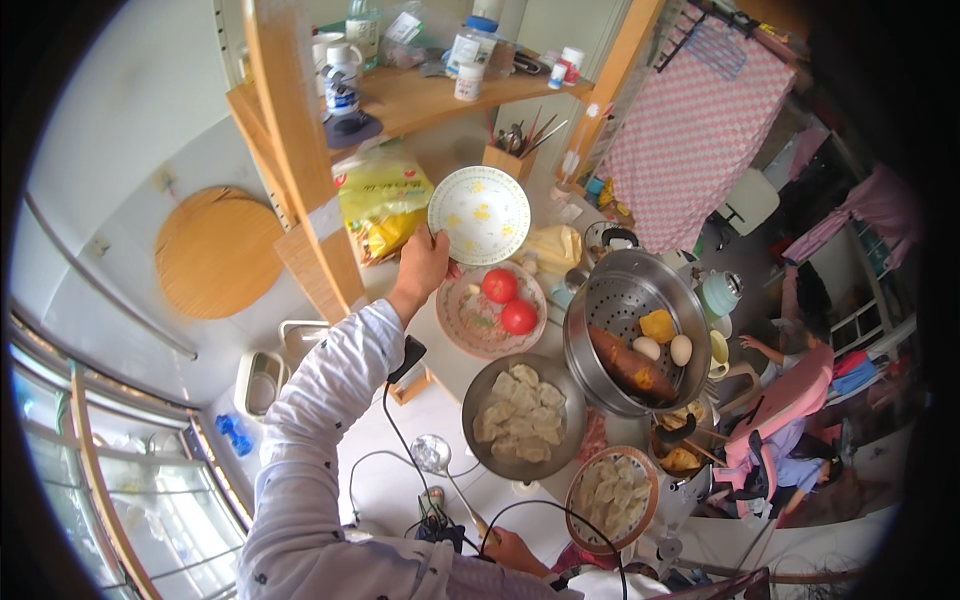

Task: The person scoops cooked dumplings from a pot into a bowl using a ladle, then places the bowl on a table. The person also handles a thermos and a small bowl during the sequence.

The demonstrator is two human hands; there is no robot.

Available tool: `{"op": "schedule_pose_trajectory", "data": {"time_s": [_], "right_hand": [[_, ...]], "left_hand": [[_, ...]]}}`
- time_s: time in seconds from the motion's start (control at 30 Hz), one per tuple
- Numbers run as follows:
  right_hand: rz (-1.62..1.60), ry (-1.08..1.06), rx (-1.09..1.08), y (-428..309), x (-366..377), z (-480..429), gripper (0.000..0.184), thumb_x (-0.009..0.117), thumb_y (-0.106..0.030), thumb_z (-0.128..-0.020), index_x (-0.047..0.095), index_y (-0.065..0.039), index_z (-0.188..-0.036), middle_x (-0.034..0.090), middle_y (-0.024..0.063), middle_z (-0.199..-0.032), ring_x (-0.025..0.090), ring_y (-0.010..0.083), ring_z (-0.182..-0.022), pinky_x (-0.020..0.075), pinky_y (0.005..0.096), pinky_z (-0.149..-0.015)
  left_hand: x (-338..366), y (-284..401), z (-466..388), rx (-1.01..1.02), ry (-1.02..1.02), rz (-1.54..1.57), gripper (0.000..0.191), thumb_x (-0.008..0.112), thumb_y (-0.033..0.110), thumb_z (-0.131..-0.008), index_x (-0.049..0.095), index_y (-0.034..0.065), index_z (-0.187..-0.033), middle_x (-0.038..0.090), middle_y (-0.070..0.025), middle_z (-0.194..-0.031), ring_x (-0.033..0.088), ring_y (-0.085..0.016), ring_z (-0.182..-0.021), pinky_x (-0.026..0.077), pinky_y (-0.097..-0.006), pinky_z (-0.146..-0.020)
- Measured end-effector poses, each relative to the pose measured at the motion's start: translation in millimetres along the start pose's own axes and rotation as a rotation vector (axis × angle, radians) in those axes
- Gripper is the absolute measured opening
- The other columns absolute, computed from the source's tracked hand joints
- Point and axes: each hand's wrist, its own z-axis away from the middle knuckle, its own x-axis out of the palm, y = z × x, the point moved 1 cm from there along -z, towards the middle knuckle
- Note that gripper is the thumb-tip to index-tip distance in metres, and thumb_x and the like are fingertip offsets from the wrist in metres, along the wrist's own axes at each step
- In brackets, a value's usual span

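My left hand (421,264) grips the rim of a white dish (480,214) with yellow flowers, raised above a patterned bowl (454,330). Two red tomatoes (508,301) and a small pale piece lie in that bowl. Low in the view, my right hand (514,551) is closed around the handle of a metal ladle (430,453). The ladle's head hangs out over the floor, left of a metal bowl (486,381) filled with dumplings (521,420). Nearer me, more dumplings fill an orange-rimmed dish (643,517).
A metal steamer (611,300) holds a sweet potato (626,360), two eggs and a yellow chunk. Bottles line the wooden shelf (420,94) above. Its post (296,150) stands beside my left arm. Black cables (397,431) hang nearby. Two people are at the right.
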Motion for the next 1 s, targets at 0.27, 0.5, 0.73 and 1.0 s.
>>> {"op": "schedule_pose_trajectory", "data": {"time_s": [0.27, 0.5, 0.73, 1.0], "right_hand": [[-0.061, -0.068, -0.174, 28, 8, 21, 0.034, 0.069, -0.021, -0.078, 0.06, 0.003, -0.101, 0.066, 0.0222, -0.086, 0.065, 0.0372, -0.082, 0.0501, 0.0409, -0.075], [0.09, -0.254, -0.207, 75, -3, 44, 0.032, 0.076, -0.016, -0.084, 0.062, 0.001, -0.107, 0.066, 0.0054, -0.078, 0.06, 0.0115, -0.066, 0.0504, 0.0288, -0.058], [0.024, -0.53, 0.016, 91, 16, 64, 0.028, 0.065, -0.006, -0.087, 0.057, 0.0, -0.114, 0.05, -0.0017, -0.064, 0.042, 0.0057, -0.043, 0.0319, 0.0226, -0.038], [0.352, -0.61, 0.009, 112, 133, 30, 0.025, 0.062, -0.029, -0.097, 0.055, -0.006, -0.09, 0.049, -0.0018, -0.059, 0.044, 0.0069, -0.043, 0.0326, 0.0241, -0.037]], "left_hand": [[-65, 67, 212, -0.122, 0.028, 0.121, 0.027, 0.044, 0.017, -0.105, 0.042, -0.0062, -0.118, 0.066, -0.013, -0.078, 0.067, -0.016, -0.057, 0.055, -0.0286, -0.048], [-103, 54, 474, -0.389, 0.241, 0.34, 0.038, 0.046, 0.013, -0.102, 0.037, -0.0065, -0.133, 0.067, -0.0178, -0.099, 0.07, -0.02, -0.068, 0.061, -0.0296, -0.064], [-75, -62, 764, -0.789, 0.602, 0.88, 0.042, 0.051, 0.007, -0.096, 0.045, -0.004, -0.136, 0.064, -0.0187, -0.12, 0.069, -0.027, -0.102, 0.056, -0.0344, -0.094], [-53, -156, 981, -0.9, 1.354, 0.78, 0.042, 0.048, -0.004, -0.088, 0.037, -0.0044, -0.129, 0.058, -0.0202, -0.116, 0.067, -0.034, -0.1, 0.063, -0.0388, -0.082]]}}
